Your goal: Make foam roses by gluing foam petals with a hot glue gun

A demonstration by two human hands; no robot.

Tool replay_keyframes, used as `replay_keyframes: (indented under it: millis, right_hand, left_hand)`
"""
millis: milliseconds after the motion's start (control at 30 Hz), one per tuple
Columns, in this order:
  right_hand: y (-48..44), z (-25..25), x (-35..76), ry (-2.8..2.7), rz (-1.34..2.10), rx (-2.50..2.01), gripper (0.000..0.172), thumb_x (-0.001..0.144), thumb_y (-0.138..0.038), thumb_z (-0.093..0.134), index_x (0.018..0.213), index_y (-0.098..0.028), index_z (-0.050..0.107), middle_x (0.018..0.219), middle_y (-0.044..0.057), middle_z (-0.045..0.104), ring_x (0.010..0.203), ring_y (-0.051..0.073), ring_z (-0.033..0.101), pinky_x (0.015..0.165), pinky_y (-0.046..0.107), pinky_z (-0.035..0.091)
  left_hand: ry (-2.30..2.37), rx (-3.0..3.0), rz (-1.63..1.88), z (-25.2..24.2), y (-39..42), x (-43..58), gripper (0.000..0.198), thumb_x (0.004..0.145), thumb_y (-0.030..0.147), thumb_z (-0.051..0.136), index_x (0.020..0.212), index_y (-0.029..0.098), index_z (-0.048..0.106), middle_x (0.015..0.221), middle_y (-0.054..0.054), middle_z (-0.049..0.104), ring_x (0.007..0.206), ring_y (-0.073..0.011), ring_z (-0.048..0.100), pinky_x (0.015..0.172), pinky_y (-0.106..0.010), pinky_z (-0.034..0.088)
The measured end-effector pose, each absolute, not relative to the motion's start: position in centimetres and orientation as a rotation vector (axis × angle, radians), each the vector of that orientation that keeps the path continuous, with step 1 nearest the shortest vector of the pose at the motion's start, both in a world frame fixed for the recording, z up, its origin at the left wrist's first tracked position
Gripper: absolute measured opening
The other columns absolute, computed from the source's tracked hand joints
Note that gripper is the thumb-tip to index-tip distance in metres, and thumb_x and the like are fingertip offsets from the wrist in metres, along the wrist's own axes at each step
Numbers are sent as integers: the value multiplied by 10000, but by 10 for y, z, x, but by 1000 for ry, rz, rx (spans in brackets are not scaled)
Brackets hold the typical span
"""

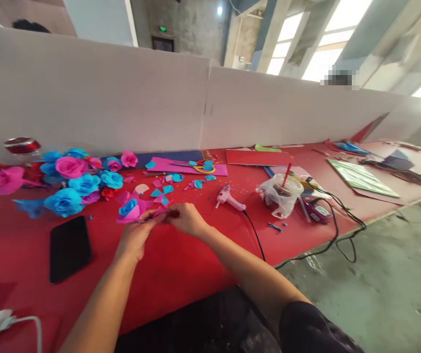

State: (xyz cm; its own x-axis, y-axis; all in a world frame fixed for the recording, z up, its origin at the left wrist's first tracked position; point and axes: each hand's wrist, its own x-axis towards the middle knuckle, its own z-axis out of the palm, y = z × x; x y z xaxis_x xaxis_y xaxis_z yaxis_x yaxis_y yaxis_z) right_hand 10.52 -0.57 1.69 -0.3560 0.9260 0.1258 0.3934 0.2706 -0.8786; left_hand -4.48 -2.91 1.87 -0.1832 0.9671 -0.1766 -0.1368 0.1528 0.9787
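Over the red tabletop, my left hand (137,239) is closed around the base of a crepe-paper flower (128,210) with a blue centre and pink outer petals. Beside it, my right hand (187,219) pinches a pink piece of paper (160,212) near the flower's lower end. The fingers partly hide where that piece meets the flower. Just beyond my hands lie loose blue and pink paper petals (158,192). A pink glue gun (229,197) rests to the right, its black cord trailing toward the table edge.
Finished paper flowers (64,202) crowd the left, behind a black phone (69,249). Yellow-handled scissors (205,167) lie on pink paper at the back. A bagged plastic cup (282,193) with a straw stands right, near black cables (337,230). A white partition (140,98) runs behind.
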Motion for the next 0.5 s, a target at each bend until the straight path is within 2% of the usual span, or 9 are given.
replay_keyframes:
  millis: [100,233,367,400,467,500]
  right_hand:
    - [-26,26,123,-1984,878,-1273,89,789,-253,637,776,-188,696,656,-24,630,630,117,562,603,211,386]
    - [-49,26,149,-1935,872,-1319,118,812,-220,615,856,-191,722,741,-3,701,686,127,620,629,207,408]
    - [-43,32,187,-1969,575,-1533,201,817,-162,551,903,-198,730,856,45,729,782,167,634,712,257,436]
    - [-35,38,196,-1990,421,-1606,246,804,-133,539,938,-208,730,953,68,726,896,196,626,777,290,432]
    - [-7,52,209,-2006,141,-1762,314,770,-145,567,1021,-254,721,1219,97,643,1155,281,516,882,390,396]
    - [11,60,214,-1957,85,-1873,314,763,-178,583,1033,-264,719,1264,102,617,1196,313,482,890,425,389]
  left_hand:
    - [1438,1091,1183,16,-34,-39,358,404,445,852,642,213,719,646,-13,673,742,-196,585,700,-284,450]
    - [1525,1189,1141,13,-40,-34,352,472,504,799,681,230,723,771,-16,718,911,-243,610,858,-335,440]
    - [1629,1079,1355,27,-33,-39,356,474,474,790,701,212,706,787,-24,709,858,-238,618,799,-345,461]
    - [1648,1077,1422,35,-30,-41,345,470,460,791,684,204,699,768,-24,700,832,-231,612,771,-338,464]
    - [1696,1083,1541,54,-20,-47,324,472,441,793,655,196,687,718,-14,672,766,-202,588,712,-311,456]
    - [1702,1061,1603,64,-14,-51,328,477,439,791,667,192,688,703,-5,657,723,-180,567,675,-292,445]
